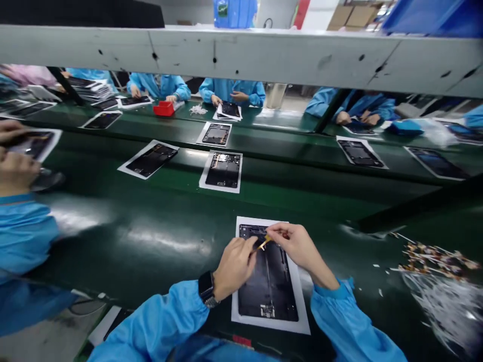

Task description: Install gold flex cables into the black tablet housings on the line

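Note:
A dark tablet back shell [269, 286] lies on a white sheet [302, 306] on the green belt in front of me. My left hand [234, 266] rests on the shell's upper left, fingers curled, pinching one end of a small orange flex strip [263, 244]. From the right, my right hand [294, 244] pinches the strip's other end near the shell's top edge. Both sleeves are blue, and a dark watch [207, 289] sits on my left wrist.
Several more shells on white sheets [222, 171] lie further along the green belt [151, 236]. A pile of small orange and white parts [437, 259] sits at right. A co-worker's hands [15, 166] work at left; others in blue sit opposite. A grey beam [241, 55] crosses overhead.

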{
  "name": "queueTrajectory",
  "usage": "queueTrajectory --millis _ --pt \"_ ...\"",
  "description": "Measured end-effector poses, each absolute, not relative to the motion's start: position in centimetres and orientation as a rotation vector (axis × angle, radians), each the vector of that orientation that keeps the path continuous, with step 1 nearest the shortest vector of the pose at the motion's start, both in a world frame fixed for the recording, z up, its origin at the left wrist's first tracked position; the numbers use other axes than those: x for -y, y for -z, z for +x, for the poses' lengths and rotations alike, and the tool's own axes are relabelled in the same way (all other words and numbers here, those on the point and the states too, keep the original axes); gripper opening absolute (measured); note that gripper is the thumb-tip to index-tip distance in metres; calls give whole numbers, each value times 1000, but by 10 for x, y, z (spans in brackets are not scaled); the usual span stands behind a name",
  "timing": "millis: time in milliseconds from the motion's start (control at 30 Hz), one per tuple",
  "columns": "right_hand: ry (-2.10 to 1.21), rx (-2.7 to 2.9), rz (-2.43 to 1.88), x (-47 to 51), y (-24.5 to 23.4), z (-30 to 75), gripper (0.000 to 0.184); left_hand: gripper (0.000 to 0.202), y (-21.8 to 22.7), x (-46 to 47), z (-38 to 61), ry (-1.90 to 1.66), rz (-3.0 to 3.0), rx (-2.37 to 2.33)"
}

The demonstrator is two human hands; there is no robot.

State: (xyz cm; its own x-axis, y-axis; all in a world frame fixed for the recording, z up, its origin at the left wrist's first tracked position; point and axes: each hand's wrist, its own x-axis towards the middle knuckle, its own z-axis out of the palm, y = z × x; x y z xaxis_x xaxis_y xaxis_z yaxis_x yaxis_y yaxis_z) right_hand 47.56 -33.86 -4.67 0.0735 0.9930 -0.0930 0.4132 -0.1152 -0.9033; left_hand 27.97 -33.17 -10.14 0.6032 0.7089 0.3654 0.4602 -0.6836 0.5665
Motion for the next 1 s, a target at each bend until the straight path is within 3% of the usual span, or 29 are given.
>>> queueTrajectory --millis 100,400,667,1000 --pt "-1134 1476 -1568 324 66 472 29 20 109 331 259 -795 2660 -894" --pt "-1044 1852 -1628 281 94 462 10 25 107 331 237 -721 2805 -862" --pt "-995 2037 -1737 253 98 447 13 27 118 326 243 -555 2907 -812" --pt "-1169 2101 -2034 216 97 447 16 31 104 326 244 -500 2940 -777"
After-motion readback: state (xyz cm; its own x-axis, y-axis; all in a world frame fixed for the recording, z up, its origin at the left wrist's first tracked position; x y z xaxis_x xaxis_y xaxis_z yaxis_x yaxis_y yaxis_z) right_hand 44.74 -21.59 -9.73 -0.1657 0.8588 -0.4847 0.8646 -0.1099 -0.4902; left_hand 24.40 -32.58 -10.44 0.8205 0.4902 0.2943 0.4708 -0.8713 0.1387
